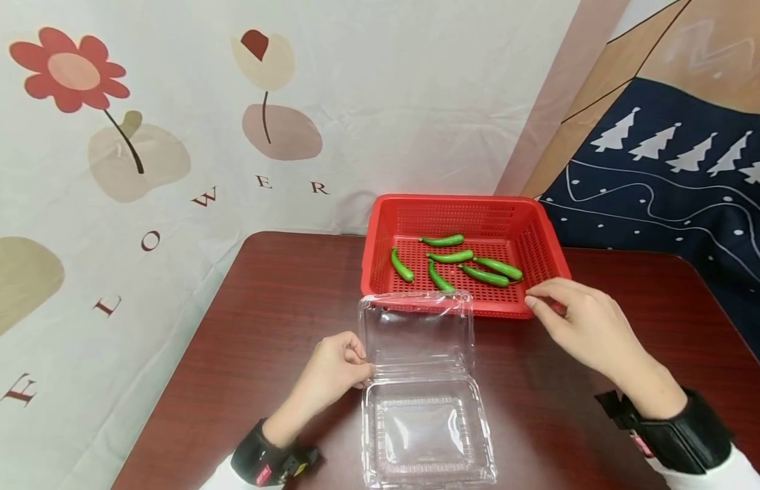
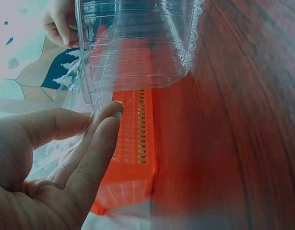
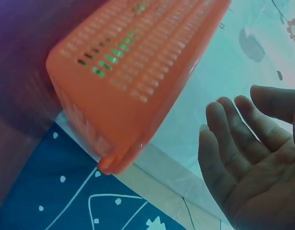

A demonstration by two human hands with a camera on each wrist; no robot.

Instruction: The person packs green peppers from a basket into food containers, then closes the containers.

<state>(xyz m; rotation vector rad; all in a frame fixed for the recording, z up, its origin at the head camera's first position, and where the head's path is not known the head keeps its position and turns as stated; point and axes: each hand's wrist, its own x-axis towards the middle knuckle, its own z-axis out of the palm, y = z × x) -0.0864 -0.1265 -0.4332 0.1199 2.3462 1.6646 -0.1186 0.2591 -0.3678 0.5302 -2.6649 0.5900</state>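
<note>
A clear plastic clamshell box (image 1: 367, 435) lies unfolded on the table, its lid (image 1: 416, 333) raised toward the back. My left hand (image 1: 333, 367) pinches the box's left edge near the hinge, between thumb and fingertips; the left wrist view shows the thin plastic (image 2: 93, 103) there. Behind the box stands a red perforated basket (image 1: 453, 199), overlapped by the lid's top in the head view. Several slim green peppers (image 1: 450, 256) lie spread on its floor. By the basket's front right corner hovers my right hand (image 1: 590, 327), fingers (image 3: 233, 129) loosely bent with nothing between them.
The dark red-brown table (image 1: 282, 286) reaches back to a white cloth (image 1: 386, 88) printed with flowers and letters. At the right hangs a dark blue cloth (image 1: 673, 197) with white trees. Both wrists wear black straps (image 1: 680, 432).
</note>
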